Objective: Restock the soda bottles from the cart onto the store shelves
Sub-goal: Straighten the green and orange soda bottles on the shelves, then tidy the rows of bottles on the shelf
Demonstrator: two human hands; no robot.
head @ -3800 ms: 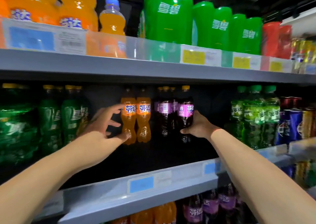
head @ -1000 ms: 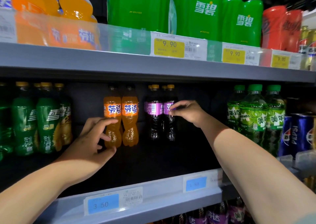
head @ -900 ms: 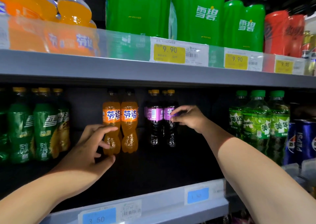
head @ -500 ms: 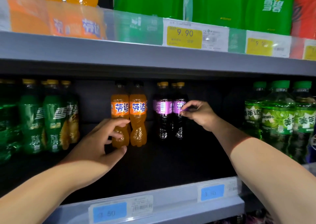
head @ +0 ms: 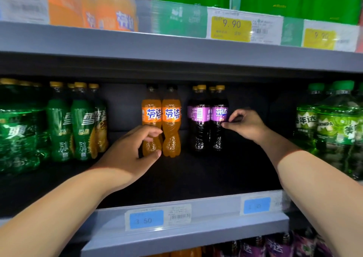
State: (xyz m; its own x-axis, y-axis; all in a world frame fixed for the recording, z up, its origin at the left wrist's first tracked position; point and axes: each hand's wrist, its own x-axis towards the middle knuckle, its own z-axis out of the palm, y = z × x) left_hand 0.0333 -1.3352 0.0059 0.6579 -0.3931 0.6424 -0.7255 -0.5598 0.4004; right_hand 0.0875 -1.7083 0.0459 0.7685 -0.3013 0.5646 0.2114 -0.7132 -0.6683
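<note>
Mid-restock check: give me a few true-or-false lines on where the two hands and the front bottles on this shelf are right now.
1. The left hand curls round the lower part of the left orange bottle. True.
2. The right hand holds a green bottle. False: it pinches at the label of the right purple-labelled bottle.
3. Both front purple-labelled bottles show the brand name. False: the left purple-labelled bottle shows its barcode.
4. The right orange bottle stands upright. True.
5. The tag below the orange bottles reads 9.90. False: that blue tag reads 3.50.
</note>
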